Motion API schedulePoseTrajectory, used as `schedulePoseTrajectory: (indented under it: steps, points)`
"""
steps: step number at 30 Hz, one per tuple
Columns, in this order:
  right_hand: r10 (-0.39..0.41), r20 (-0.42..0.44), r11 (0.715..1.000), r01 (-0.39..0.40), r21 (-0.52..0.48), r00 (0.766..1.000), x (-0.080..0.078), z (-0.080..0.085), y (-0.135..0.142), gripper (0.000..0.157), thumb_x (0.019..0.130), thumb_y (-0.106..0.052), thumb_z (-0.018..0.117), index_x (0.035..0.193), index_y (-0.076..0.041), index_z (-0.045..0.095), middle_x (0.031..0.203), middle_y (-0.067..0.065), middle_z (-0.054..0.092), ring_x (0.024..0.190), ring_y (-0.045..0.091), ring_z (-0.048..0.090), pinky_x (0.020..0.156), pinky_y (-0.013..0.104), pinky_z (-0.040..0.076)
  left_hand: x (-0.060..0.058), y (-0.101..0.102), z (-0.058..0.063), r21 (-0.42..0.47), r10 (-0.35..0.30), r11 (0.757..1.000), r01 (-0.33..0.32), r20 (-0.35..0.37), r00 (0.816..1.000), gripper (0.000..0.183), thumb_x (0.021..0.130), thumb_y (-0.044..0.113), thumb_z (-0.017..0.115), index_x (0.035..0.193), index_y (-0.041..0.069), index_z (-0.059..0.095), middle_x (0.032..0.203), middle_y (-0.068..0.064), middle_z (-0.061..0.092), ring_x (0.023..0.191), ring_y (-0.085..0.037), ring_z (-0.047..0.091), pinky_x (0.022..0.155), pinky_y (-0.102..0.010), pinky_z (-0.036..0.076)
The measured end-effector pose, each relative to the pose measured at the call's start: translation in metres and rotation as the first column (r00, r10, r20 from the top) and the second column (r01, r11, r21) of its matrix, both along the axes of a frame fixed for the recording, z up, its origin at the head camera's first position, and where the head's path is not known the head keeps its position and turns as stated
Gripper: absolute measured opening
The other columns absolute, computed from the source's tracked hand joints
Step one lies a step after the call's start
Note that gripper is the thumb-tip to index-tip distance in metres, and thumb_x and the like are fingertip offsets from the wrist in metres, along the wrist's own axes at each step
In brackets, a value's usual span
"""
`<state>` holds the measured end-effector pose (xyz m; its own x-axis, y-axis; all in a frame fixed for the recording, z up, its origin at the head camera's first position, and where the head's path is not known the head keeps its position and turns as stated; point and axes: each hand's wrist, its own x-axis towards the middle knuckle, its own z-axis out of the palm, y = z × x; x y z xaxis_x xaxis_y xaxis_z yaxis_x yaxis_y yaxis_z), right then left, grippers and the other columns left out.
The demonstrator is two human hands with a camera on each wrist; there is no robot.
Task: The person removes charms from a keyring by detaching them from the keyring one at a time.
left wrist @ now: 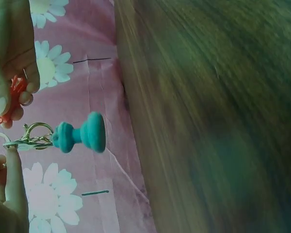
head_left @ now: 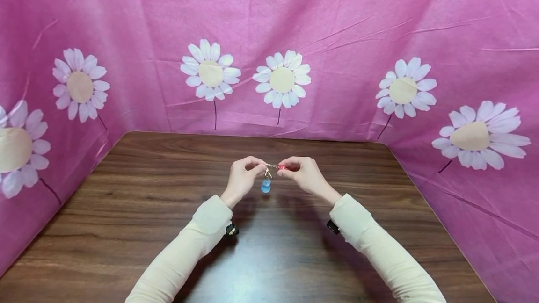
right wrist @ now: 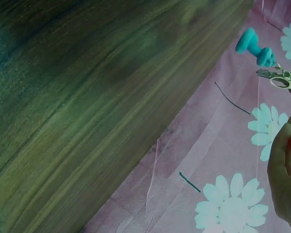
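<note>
Above the table, both hands hold a small keychain between them. In the head view my left hand (head_left: 243,176) pinches its gold-coloured metal ring end between thumb and fingers. A blue charm (head_left: 265,186) hangs below that hand from a gold clasp (head_left: 268,172); in the left wrist view the charm (left wrist: 82,132) looks blue-green, with a rounded, knobbed shape like a chess pawn. My right hand (head_left: 308,174) pinches a red charm (head_left: 281,167), which a short thin chain joins to the ring. Fingers partly cover the red charm (left wrist: 14,99) in the left wrist view.
A dark wood-grain table (head_left: 139,228) lies under the hands. Behind it and along both sides hangs a pink cloth (head_left: 337,22) printed with white daisies. Both forearms wear pale sleeves (head_left: 185,251), with a dark wrist device (head_left: 231,231) at the left cuff.
</note>
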<state>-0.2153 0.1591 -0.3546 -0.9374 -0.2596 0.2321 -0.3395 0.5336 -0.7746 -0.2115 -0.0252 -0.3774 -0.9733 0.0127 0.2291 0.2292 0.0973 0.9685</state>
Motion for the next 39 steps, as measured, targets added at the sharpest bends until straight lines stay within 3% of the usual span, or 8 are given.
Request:
schedulePoseTrajectory:
  steps: [3,7,13,21,25,31,35,39]
  points:
    - [0.008,-0.012,1.0,-0.008,0.015,1.0,-0.001,-0.001,0.0,0.015,0.075,-0.013,0.075,0.089,-0.009,0.071,0.081,0.005,0.07,0.07,0.008,0.061,0.059,0.022,0.051,0.0,0.002,0.001,0.127,-0.033,0.992,0.026,0.053,0.998,0.01,0.08,0.0,0.066,0.086,-0.008,0.065,0.079,-0.013,0.067,0.07,-0.01,0.064,0.072,-0.027,0.055]
    - [0.009,0.001,1.0,-0.009,0.016,1.0,-0.002,-0.001,0.001,0.016,0.074,-0.013,0.075,0.089,-0.009,0.071,0.08,0.004,0.07,0.07,0.007,0.061,0.061,0.021,0.051,-0.001,0.003,0.002,0.272,-0.077,0.961,0.045,0.106,0.991,0.011,0.082,-0.005,0.062,0.089,-0.013,0.061,0.078,-0.008,0.065,0.072,-0.01,0.065,0.076,-0.03,0.055]
    - [0.018,-0.003,1.0,-0.018,-0.012,1.0,-0.006,0.0,-0.001,0.018,0.074,-0.014,0.075,0.091,-0.008,0.071,0.082,0.006,0.071,0.072,0.009,0.063,0.061,0.023,0.052,-0.002,0.005,0.003,0.422,-0.095,0.907,0.014,0.172,0.981,0.005,0.084,-0.005,0.06,0.087,-0.007,0.062,0.077,-0.003,0.064,0.072,-0.01,0.065,0.075,-0.026,0.054]
    - [0.027,-0.038,0.999,-0.026,0.022,0.999,-0.012,0.0,-0.001,0.015,0.075,-0.013,0.075,0.09,-0.009,0.071,0.082,0.004,0.071,0.073,0.008,0.064,0.063,0.022,0.052,-0.001,0.006,0.002,0.486,-0.11,0.874,0.003,0.191,0.975,0.006,0.084,-0.005,0.059,0.084,0.0,0.063,0.076,-0.002,0.064,0.072,-0.009,0.064,0.075,-0.025,0.054]
    - [0.022,-0.054,1.0,-0.022,0.003,0.998,-0.011,0.005,0.0,0.015,0.075,-0.013,0.075,0.089,-0.009,0.071,0.081,0.005,0.071,0.072,0.009,0.063,0.062,0.022,0.051,-0.003,0.003,0.002,0.424,-0.126,0.905,0.039,0.18,0.976,0.006,0.084,-0.005,0.059,0.09,-0.004,0.061,0.076,-0.001,0.063,0.072,-0.009,0.063,0.076,-0.026,0.054]
    - [0.006,-0.072,0.999,-0.01,-0.049,0.997,-0.01,0.01,-0.001,0.015,0.075,-0.012,0.074,0.089,-0.007,0.071,0.083,0.008,0.071,0.071,0.007,0.062,0.063,0.021,0.051,-0.006,0.0,0.0,0.268,-0.18,0.954,0.138,0.14,0.974,0.027,0.085,-0.004,0.057,0.112,-0.006,0.057,0.081,-0.001,0.063,0.076,-0.008,0.064,0.08,-0.029,0.053]
    - [0.009,-0.064,0.998,-0.013,-0.063,0.998,-0.007,0.014,-0.003,0.017,0.075,-0.012,0.074,0.09,-0.005,0.07,0.083,0.008,0.07,0.071,0.007,0.062,0.063,0.021,0.051,-0.008,-0.001,-0.002,0.126,-0.177,0.978,0.164,0.105,0.978,0.021,0.084,0.0,0.06,0.104,-0.006,0.062,0.087,-0.008,0.067,0.076,-0.007,0.063,0.079,-0.028,0.053]
    - [0.027,-0.059,0.998,-0.03,-0.059,0.998,-0.003,0.017,-0.006,0.018,0.075,-0.013,0.074,0.09,-0.005,0.07,0.082,0.007,0.07,0.071,0.009,0.062,0.063,0.022,0.051,-0.009,-0.003,0.0,-0.036,-0.181,0.983,0.182,0.041,0.983,0.016,0.082,0.001,0.062,0.097,-0.004,0.065,0.091,-0.018,0.068,0.077,-0.011,0.063,0.076,-0.028,0.053]
